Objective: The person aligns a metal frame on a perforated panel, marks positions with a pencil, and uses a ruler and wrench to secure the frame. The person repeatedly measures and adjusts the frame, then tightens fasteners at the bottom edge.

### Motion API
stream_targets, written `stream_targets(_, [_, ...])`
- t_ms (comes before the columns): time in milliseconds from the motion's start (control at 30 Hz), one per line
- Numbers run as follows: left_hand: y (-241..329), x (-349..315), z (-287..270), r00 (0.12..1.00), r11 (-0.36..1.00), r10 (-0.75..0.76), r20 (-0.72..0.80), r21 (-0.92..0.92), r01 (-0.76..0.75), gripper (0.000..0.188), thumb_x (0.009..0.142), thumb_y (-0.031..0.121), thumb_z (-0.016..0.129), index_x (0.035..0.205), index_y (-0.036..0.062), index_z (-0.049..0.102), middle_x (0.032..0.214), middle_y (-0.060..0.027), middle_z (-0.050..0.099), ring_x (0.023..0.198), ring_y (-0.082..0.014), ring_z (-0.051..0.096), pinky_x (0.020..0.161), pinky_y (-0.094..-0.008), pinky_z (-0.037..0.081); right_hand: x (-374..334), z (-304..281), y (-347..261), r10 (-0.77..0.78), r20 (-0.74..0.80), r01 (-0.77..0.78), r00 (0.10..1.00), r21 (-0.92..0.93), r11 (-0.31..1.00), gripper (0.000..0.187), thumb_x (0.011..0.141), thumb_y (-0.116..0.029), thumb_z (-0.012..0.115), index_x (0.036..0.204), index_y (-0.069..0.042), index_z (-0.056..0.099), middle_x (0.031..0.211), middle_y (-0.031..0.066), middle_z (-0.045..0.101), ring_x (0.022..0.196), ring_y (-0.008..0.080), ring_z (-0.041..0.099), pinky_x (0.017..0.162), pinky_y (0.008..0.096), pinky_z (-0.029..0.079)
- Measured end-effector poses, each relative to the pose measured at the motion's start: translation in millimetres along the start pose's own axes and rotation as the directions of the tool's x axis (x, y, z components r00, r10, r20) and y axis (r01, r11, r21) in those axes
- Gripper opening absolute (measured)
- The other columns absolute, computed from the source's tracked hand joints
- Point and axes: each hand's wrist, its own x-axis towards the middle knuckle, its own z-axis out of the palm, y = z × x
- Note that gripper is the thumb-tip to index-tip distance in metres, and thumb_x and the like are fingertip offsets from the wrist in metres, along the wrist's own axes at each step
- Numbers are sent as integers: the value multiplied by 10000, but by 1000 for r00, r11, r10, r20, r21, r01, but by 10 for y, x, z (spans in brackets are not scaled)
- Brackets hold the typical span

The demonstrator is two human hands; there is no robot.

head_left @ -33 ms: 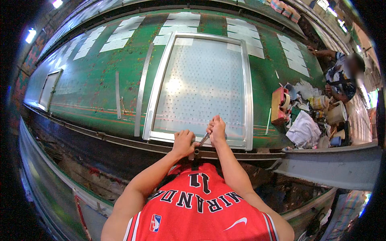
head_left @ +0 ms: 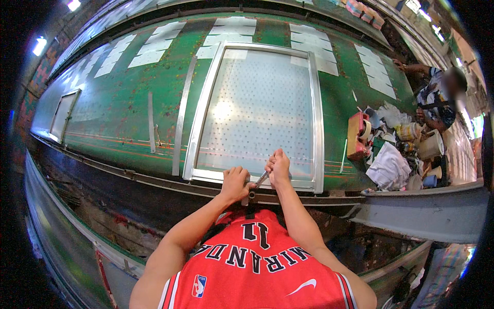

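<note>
A large screen printing frame (head_left: 262, 113) with a silver metal border and pale mesh, dotted with small marks, lies on the green table. At its near edge, my right hand (head_left: 278, 167) is closed around the handle of a wrench (head_left: 263, 178). The wrench slants down to the left toward a small metal fitting (head_left: 251, 195) on the table's rail. My left hand (head_left: 235, 184) is beside that fitting with its fingers curled, the thumb side next to the wrench's lower end. What lies under the left fingers is hidden.
The long green table (head_left: 128, 98) carries rows of white sheets (head_left: 314, 44), metal strips (head_left: 182, 118) and a smaller frame (head_left: 65, 116). To the right sit a red tape dispenser (head_left: 356, 135), a white cloth (head_left: 388, 167) and several containers. Another person (head_left: 437, 98) is at the far right.
</note>
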Motion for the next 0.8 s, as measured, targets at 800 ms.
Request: stream_targets(800, [-1080, -353, -785, 901, 713, -421, -100, -651, 261, 197, 975, 157, 601, 1044, -18, 660, 815, -73, 633, 770, -156, 569, 699, -325, 476, -101, 1407, 546, 18, 217, 35, 976, -236, 971, 407, 1062, -340, 536, 1316, -23, 531, 1099, 111, 636, 938, 205, 604, 811, 351, 527])
